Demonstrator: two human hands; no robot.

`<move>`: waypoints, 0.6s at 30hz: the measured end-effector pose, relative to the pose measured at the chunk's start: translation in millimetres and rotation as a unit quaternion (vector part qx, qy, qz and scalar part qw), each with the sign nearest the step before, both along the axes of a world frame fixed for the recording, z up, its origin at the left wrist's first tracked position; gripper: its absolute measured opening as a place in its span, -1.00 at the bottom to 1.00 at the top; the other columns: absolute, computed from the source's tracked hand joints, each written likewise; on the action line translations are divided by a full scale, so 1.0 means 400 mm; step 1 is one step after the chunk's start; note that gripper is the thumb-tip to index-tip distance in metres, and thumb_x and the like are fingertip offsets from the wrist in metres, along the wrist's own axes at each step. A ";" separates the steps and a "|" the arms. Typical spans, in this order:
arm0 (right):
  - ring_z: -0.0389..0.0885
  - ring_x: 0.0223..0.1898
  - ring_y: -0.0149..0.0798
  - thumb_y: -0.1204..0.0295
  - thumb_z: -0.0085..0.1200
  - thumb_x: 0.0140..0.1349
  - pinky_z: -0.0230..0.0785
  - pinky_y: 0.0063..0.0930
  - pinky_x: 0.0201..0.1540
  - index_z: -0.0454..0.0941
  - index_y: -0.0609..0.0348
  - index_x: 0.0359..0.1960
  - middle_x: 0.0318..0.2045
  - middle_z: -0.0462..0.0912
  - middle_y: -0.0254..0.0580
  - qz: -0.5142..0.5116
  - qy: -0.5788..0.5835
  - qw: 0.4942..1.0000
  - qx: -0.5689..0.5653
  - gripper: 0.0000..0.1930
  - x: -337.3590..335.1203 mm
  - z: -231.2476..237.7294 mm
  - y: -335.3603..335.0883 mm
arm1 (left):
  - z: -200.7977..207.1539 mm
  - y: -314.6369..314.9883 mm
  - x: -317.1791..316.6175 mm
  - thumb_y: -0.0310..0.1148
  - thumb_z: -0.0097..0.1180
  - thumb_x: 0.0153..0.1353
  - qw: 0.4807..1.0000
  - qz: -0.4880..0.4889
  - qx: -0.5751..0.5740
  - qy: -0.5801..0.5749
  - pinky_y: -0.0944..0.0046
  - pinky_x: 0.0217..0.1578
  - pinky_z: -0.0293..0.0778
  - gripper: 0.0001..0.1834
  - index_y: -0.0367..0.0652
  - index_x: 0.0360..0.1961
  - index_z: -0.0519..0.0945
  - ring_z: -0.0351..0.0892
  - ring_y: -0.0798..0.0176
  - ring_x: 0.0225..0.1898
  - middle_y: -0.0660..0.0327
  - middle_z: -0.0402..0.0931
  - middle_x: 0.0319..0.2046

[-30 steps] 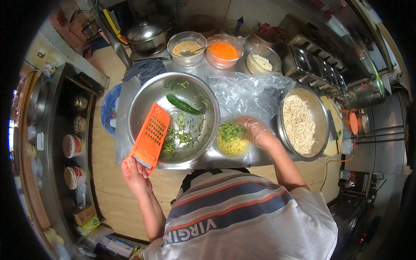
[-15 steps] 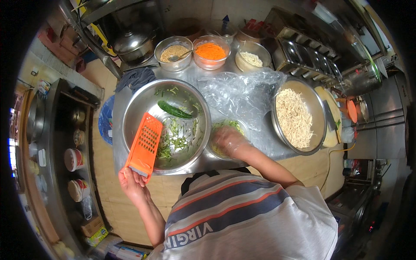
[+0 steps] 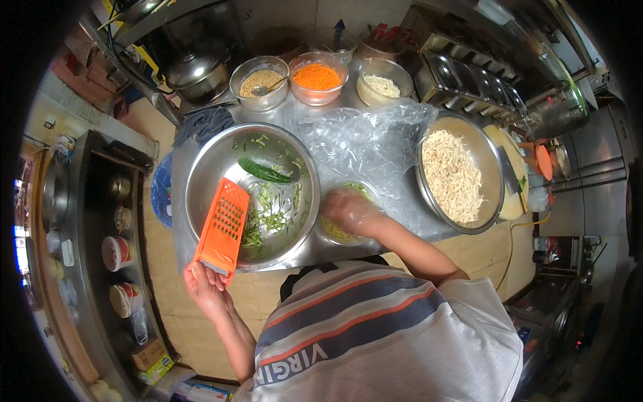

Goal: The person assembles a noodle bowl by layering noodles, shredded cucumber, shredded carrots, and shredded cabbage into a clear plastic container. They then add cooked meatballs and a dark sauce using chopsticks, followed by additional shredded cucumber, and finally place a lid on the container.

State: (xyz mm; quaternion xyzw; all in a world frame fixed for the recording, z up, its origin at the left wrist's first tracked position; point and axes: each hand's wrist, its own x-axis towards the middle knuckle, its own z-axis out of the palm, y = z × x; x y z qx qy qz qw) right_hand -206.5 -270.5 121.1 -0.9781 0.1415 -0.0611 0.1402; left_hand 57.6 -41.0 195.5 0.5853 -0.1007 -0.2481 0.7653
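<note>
Clasping one grater (image 3: 224, 221) over one basin (image 3: 296, 228), near one cucumber (image 3: 264, 170), with my left grip (image 3: 206, 287), I cannot tell whether my right grip (image 3: 351, 212), half-hiding one bowl (image 3: 372, 190), is clenched.

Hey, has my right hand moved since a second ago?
Yes, the right hand has moved left, toward the large metal bowl. It was at the right side of the small bowl and is now over that bowl's middle.
</note>
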 end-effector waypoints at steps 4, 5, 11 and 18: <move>0.54 -0.07 0.02 0.59 -0.02 -0.01 0.38 -0.20 0.02 0.51 0.20 -0.05 -0.12 0.59 -0.04 -0.206 0.034 0.975 0.079 -0.61 -0.054 0.021 -0.035 | -0.009 0.015 0.006 -0.28 -0.07 0.38 1.000 -0.001 -0.008 -0.012 0.49 -0.67 0.21 -0.81 -0.18 -0.30 0.38 0.09 0.55 -0.75 0.40 0.17 -0.73; 0.54 -0.08 0.02 0.58 -0.02 0.02 0.39 -0.21 0.02 0.52 0.18 -0.05 -0.12 0.59 -0.05 -0.215 0.010 0.974 0.068 -0.62 -0.074 0.024 -0.035 | -0.012 0.015 0.008 -0.28 -0.07 0.38 1.000 -0.002 -0.010 -0.014 0.49 -0.66 0.22 -0.81 -0.18 -0.30 0.38 0.09 0.55 -0.75 0.40 0.17 -0.73; 0.56 -0.11 0.03 0.45 -0.05 0.16 0.44 -0.23 -0.05 0.51 0.15 -0.02 -0.13 0.59 -0.01 -0.229 -0.012 0.972 0.053 -0.67 -0.120 0.078 -0.003 | -0.008 0.012 0.002 -0.29 -0.08 0.38 1.000 0.016 -0.015 -0.002 0.48 -0.67 0.22 -0.82 -0.17 -0.30 0.39 0.08 0.55 -0.76 0.40 0.18 -0.74; 0.57 -0.16 0.04 0.39 -0.08 0.21 0.47 -0.23 -0.14 0.55 0.07 -0.06 -0.16 0.60 -0.02 -0.243 0.013 0.970 0.028 -0.72 -0.132 0.045 0.030 | -0.002 0.011 0.005 -0.28 -0.08 0.38 1.000 0.014 -0.023 -0.007 0.48 -0.67 0.21 -0.81 -0.17 -0.31 0.38 0.08 0.55 -0.76 0.41 0.16 -0.75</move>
